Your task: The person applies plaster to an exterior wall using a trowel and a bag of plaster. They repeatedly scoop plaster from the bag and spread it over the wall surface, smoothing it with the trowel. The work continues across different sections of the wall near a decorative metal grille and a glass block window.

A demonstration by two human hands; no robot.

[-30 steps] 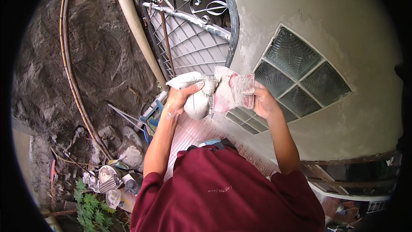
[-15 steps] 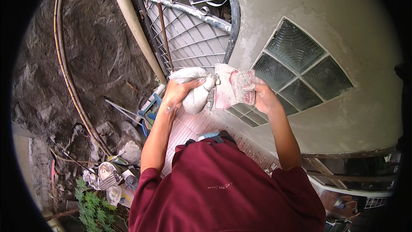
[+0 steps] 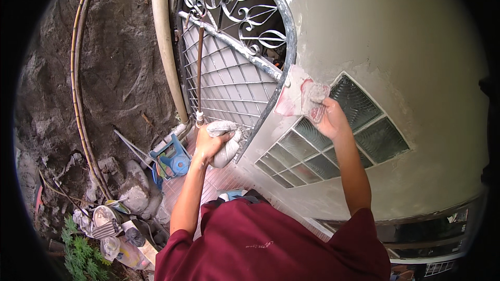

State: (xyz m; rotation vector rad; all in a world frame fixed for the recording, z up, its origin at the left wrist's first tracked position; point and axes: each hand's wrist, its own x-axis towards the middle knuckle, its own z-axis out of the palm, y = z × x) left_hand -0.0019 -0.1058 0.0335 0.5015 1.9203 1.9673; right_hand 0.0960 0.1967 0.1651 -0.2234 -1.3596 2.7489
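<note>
My left hand (image 3: 206,145) grips a whitish plastic bag (image 3: 227,152), bulging and smeared with pale paste, in front of the lower part of the metal gate. My right hand (image 3: 334,120) is closed on the handle of a reddish, see-through putty spreader (image 3: 292,98). White paste covers much of its wide blade. The spreader is at the grey plastered wall (image 3: 427,36), between the gate's frame and the glass-block window (image 3: 359,105); whether its edge touches the wall I cannot tell. Bag and spreader are apart.
The arched gate (image 3: 229,73) has scrollwork and crossed bars. A cream pipe (image 3: 165,41) and bamboo pole (image 3: 76,73) run along the rough dark bank at left. A blue plastic stool (image 3: 174,158) stands on the tiled floor, near bags and rubbish (image 3: 117,231).
My right hand has carried the spreader away from the bag, right and up to the wall. My left hand with the bag has dropped lower. The view has shifted.
</note>
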